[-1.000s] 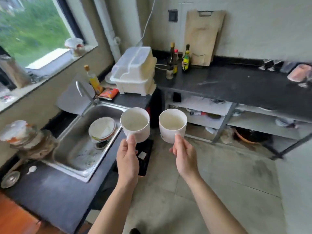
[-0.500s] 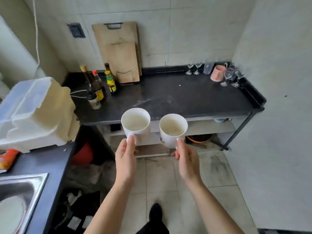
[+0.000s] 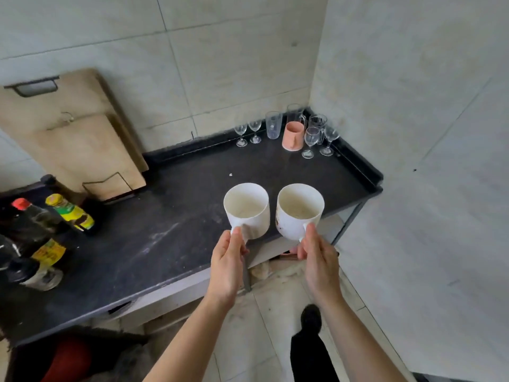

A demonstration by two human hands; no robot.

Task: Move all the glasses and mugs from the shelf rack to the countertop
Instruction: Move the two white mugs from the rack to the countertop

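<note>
I hold two white mugs by their handles, upright, over the front edge of the black countertop. My left hand grips the left white mug. My right hand grips the right white mug, which has brown stains on its side. In the countertop's far right corner stand a pink mug, two small wine glasses, a tall clear glass, and several more stemmed glasses.
Wooden cutting boards lean against the tiled wall at the back left. Sauce bottles stand at the countertop's left. A white wall closes the right side. My dark shoe is on the tiled floor below.
My view has swung right from the sink to the black countertop and closer to it. Both mugs, still held, have come over the counter's front edge.
</note>
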